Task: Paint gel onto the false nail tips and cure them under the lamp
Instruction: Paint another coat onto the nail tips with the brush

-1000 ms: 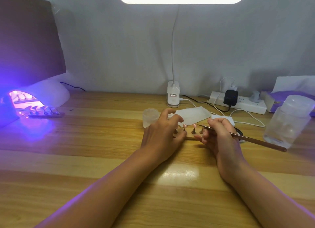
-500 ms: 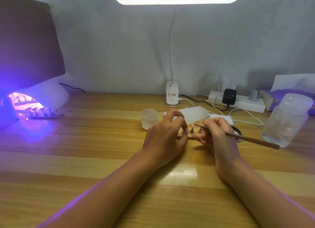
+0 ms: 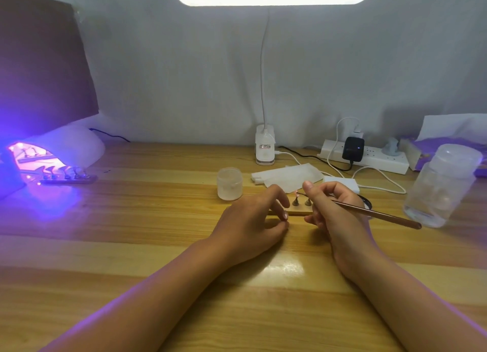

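Note:
A small wooden strip [image 3: 300, 211] with nail tips on little stands lies mid-table between my hands. My left hand [image 3: 253, 224] pinches the strip's left end between thumb and curled fingers, hiding part of it. My right hand [image 3: 330, 206] grips a copper-coloured gel brush [image 3: 379, 214], its tip at a nail tip [image 3: 296, 193] on the strip. At the far left a white curing lamp [image 3: 66, 148] glows violet, with a second strip of nail tips [image 3: 69, 177] at its mouth.
A small frosted jar [image 3: 229, 183] stands left of the hands, white wipes [image 3: 287, 177] behind them. A desk lamp base [image 3: 264, 148], a power strip [image 3: 369, 159] with cables and a clear plastic bottle [image 3: 442, 185] sit at the back right. A dark board [image 3: 39, 61] leans at left.
My left hand has slid right along the strip and curled closer round its end. The brush tip has moved left onto a nail tip.

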A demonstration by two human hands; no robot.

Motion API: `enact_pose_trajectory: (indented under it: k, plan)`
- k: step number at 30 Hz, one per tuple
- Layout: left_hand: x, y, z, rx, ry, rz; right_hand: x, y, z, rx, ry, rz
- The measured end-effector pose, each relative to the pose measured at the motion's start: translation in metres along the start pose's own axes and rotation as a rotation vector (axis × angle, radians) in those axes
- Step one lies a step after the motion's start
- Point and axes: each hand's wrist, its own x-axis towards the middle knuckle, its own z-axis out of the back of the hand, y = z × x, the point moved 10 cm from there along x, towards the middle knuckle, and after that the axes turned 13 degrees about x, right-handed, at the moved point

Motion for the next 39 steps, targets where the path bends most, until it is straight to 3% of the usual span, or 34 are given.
enact_pose_trajectory:
  k: [9, 13, 17, 20, 24, 26, 28, 33, 39]
  plan:
    - [-0.003, -0.010, 0.013, 0.110, -0.111, -0.058, -0.006, 0.009, -0.007, 0.019, 0.048, 0.081]
    - [-0.009, -0.011, 0.042, 0.071, -0.376, -0.024, -0.009, 0.017, -0.008, -0.010, 0.065, 0.154]
    - [-0.019, 0.028, 0.076, 0.025, -0.643, 0.234, -0.010, 0.020, -0.007, -0.056, 0.059, 0.197]
    - [-0.023, 0.074, 0.074, 0.023, -0.572, 0.504, -0.010, 0.022, -0.004, -0.073, 0.024, 0.226]
    - [-0.019, 0.108, 0.040, -0.007, -0.225, 0.705, -0.019, 0.035, -0.012, -0.303, 0.015, 0.403]
    - [-0.015, 0.111, 0.028, -0.013, -0.126, 0.701, -0.027, 0.041, -0.023, -0.396, 0.065, 0.510]
    - [-0.015, 0.111, 0.028, -0.014, -0.134, 0.680, -0.035, 0.046, -0.031, -0.443, 0.106, 0.595]
    - [-0.015, 0.102, 0.042, -0.019, -0.292, 0.607, -0.049, 0.057, -0.042, -0.451, 0.173, 0.729]
    - [-0.016, 0.054, 0.067, 0.168, -0.539, 0.314, -0.074, 0.062, -0.062, -0.501, 0.299, 0.905]
